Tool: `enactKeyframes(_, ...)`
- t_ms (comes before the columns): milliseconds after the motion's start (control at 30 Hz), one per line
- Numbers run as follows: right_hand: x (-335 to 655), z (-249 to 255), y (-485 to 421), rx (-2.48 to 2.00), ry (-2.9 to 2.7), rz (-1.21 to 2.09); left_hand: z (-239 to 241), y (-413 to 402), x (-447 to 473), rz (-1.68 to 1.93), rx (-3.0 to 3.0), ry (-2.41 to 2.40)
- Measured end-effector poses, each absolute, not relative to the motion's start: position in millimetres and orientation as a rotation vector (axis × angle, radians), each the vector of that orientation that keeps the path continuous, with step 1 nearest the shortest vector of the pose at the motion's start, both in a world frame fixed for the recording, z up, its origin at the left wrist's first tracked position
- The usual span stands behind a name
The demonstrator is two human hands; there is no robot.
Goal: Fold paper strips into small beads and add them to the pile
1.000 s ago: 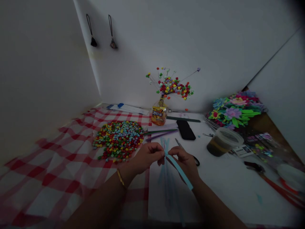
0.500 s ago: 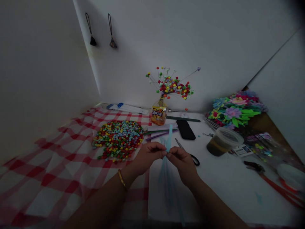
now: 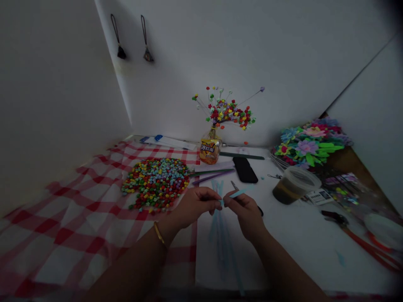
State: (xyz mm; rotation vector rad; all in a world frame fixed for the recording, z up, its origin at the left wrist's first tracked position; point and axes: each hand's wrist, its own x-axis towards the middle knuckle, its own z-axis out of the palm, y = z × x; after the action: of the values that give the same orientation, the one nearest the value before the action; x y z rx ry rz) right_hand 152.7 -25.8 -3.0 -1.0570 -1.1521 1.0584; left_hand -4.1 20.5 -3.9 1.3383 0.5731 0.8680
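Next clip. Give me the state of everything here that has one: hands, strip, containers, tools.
left hand: pinching the blue paper strip
right hand: pinching the same strip, short end sticking out to the right
tub: upright, lid on, dark contents
bottle: upright, holding stems
phone: flat, screen dark
scissors: lying flat, partly behind the right hand
paper stars: loose heap on the checked cloth

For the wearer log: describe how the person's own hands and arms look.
Both forearms are bare, with no sleeves in view. The left hand and right hand wear no gloves. A thin gold-coloured metal bangle circles the left wrist; the right wrist carries nothing. Rings cannot be made out.
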Motion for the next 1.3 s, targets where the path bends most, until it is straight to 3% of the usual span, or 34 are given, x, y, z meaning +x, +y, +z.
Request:
enactKeyframes(267, 151.8, -1.4, -26.6, -1.027, -1.13, 1.057, -0.6, 21.6, -5.5, 0.876, 1.31, 0.56)
enactKeyframes(567, 150.0, -5.4, -26.2, -0.9, -1.098, 1.333, -4.1, 21.6, -2.4, 0.854, 1.2, 0.45)
enactKeyframes(1000, 150.2, -6.1, -26.4, -1.129, -1.222, 0.884, 3.9, 15.6, -2.0, 0.863, 1.222, 0.61)
enactKeyframes(1300, 151.6, -6.2, -26.6, -1.095, -1.083, 1.068, 1.6, 16.2, -0.4, 0.892, 1.329, 0.651)
